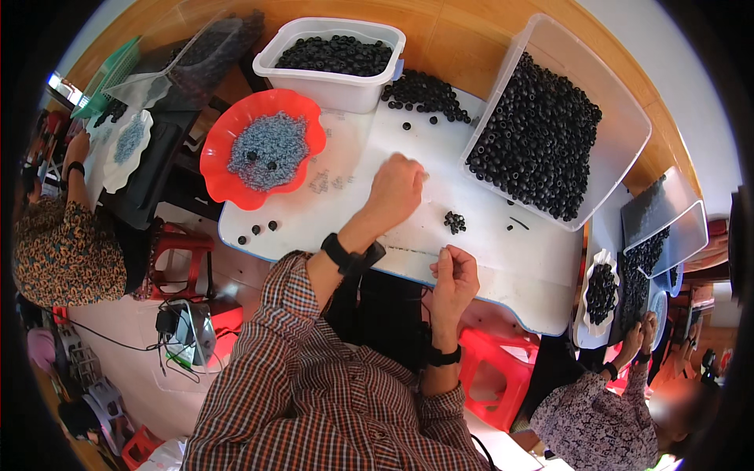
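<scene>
Three loose black beads (256,230) lie by a red bowl (216,161) of grey bits, probably set within reach of the left hand (397,188). Its fingertips are turned away over the table (518,271); whether they grip, I cannot tell. Before the right hand (455,282), thumb and forefinger together, perhaps for fine control, sits a small black pile (454,223). Rightward, a clear bin (624,129) likely keeps more beads close.

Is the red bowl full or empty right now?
Neither: the red bowl is partly filled. Grey-blue pieces cover its middle, two black pieces among them; its rim is bare.
</scene>
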The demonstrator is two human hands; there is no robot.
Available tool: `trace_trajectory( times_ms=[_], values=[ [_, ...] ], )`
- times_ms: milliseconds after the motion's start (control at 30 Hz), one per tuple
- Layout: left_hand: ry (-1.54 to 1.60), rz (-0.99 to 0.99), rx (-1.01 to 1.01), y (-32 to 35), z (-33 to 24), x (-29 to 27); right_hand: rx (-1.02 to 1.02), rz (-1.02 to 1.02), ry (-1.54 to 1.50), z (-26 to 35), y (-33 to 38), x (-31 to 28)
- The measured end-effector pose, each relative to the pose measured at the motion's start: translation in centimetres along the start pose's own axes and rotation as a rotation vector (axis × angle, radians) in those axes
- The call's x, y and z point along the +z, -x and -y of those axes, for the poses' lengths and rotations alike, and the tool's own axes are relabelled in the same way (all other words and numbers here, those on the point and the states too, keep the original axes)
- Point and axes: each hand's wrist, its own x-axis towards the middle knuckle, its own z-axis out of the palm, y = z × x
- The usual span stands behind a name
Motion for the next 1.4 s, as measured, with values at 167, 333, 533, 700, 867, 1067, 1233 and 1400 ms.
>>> trace_trajectory(
  times_ms=[167,333,533,700,867,1067,1233,1400],
  values=[
    [-0.128,-0.084,-0.031,-4.3,2.3,0.3,-0.007,0.021,0.009,-0.4,0.0,0.2],
    [-0.235,0.01,-0.102,-5.8,3.4,1.8,-0.043,0.041,0.058,-0.9,-0.1,0.2],
    [-0.274,0.219,-0.092,-5.8,3.0,1.0,-0.035,0.039,0.05,-0.8,-0.1,0.2],
    [-0.212,0.193,-0.077,-5.0,2.8,0.5,-0.05,0.043,0.062,-1.0,-0.1,0.2],
    [0.048,0.289,-0.125,-3.2,1.6,-0.8,-0.057,0.046,0.056,-0.9,-0.1,0.2],
    [0.708,0.441,-0.529,-0.1,-2.5,-4.7,-0.079,0.045,0.093,-0.9,0.0,0.2],
    [1.092,0.476,-0.574,1.1,-4.0,-6.4,-0.091,0.036,0.092,-0.9,0.2,0.2],
    [1.411,0.451,-0.598,3.4,-4.0,-6.5,-0.091,0.037,0.069,0.4,0.6,0.3]
  ],
)
